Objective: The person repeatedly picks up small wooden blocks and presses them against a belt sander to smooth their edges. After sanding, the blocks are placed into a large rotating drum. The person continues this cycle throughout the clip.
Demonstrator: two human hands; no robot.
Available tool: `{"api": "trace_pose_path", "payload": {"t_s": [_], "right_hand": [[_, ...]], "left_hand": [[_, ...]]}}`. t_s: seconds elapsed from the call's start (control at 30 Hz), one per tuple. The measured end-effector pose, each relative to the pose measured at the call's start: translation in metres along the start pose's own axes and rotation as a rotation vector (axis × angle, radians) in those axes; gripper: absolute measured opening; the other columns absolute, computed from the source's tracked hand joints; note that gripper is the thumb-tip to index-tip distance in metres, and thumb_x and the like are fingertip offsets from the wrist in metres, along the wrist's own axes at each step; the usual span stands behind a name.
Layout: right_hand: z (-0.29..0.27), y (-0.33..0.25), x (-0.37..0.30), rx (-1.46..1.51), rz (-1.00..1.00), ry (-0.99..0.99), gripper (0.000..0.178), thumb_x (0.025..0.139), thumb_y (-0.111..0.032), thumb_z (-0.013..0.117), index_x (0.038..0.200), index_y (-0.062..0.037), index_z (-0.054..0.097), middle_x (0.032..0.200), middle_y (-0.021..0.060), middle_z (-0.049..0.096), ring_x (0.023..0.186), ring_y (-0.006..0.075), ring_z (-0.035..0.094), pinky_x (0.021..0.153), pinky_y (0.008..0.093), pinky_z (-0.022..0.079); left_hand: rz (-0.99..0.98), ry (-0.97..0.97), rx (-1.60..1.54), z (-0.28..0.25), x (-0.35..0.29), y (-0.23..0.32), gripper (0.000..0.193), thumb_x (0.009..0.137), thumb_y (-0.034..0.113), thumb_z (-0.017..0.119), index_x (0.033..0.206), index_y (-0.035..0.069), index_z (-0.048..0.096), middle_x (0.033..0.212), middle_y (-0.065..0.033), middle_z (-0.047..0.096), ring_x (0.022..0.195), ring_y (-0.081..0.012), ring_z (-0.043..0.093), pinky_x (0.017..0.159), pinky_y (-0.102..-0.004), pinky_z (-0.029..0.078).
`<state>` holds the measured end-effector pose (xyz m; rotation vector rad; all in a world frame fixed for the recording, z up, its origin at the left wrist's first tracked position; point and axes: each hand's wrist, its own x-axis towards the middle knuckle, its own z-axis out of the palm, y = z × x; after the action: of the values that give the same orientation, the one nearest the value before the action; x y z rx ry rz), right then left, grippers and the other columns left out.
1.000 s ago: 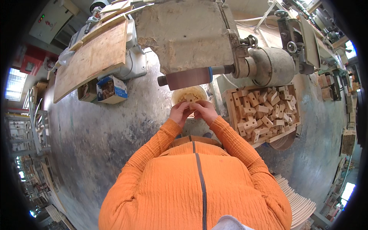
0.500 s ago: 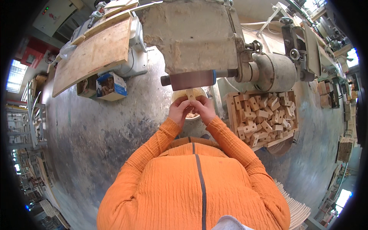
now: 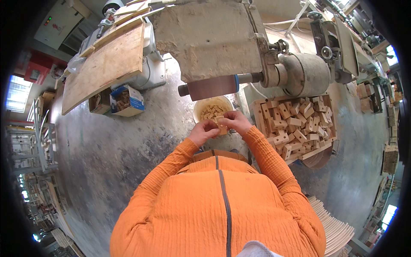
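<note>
A small pale wooden block (image 3: 221,125) with a hole in it is held in front of me, over the near side of a bucket. My right hand (image 3: 238,122) pinches it from the right. On its left side, the closed fingertips of my left hand (image 3: 204,132) meet the block. The white bucket (image 3: 196,112) below holds several small wooden pieces (image 3: 212,111). Just beyond it is the brown roller of a sanding machine (image 3: 210,88), apart from the block and both hands.
To the right stands a wooden crate (image 3: 258,118) heaped with drilled wooden blocks (image 3: 297,124). The machine's motor (image 3: 305,75) sits behind it. A wooden tabletop (image 3: 109,62) and a blue-and-white carton (image 3: 130,103) are at the left. Curved wooden slats (image 3: 332,227) lie near my right side.
Both hands have drawn the block back from the roller toward me and lowered it a little. My hands are now farther apart, and the block is turned. More of the bucket's contents shows.
</note>
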<state>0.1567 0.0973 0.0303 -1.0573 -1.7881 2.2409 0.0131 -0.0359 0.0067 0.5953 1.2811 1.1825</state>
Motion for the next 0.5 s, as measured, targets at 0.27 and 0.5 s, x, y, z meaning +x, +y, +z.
{"api": "trace_pose_path", "payload": {"t_s": [0.27,0.5], "right_hand": [[0.021,0.007,0.001,0.217,0.085,0.006,0.043,0.078,-0.028,0.066,0.104,0.0050,0.056,0.081,0.0051,0.059,0.070,0.0114,0.058,0.062,0.0245,0.050],[0.037,-0.009,0.020,0.543,0.166,0.057,0.018,0.080,-0.020,0.061,0.085,-0.0023,0.058,0.069,0.0025,0.055,0.056,0.0103,0.052,0.052,0.0240,0.047]], "left_hand": [[-0.024,0.262,-0.337,0.002,0.007,0.005,0.024,0.084,0.013,0.060,0.101,-0.002,0.054,0.089,-0.0091,0.061,0.076,-0.0168,0.060,0.069,-0.0275,0.051],[0.014,0.279,-0.503,-0.008,0.021,0.013,0.022,0.085,0.012,0.057,0.100,-0.004,0.057,0.088,-0.0094,0.062,0.075,-0.0166,0.060,0.068,-0.0267,0.050]]}}
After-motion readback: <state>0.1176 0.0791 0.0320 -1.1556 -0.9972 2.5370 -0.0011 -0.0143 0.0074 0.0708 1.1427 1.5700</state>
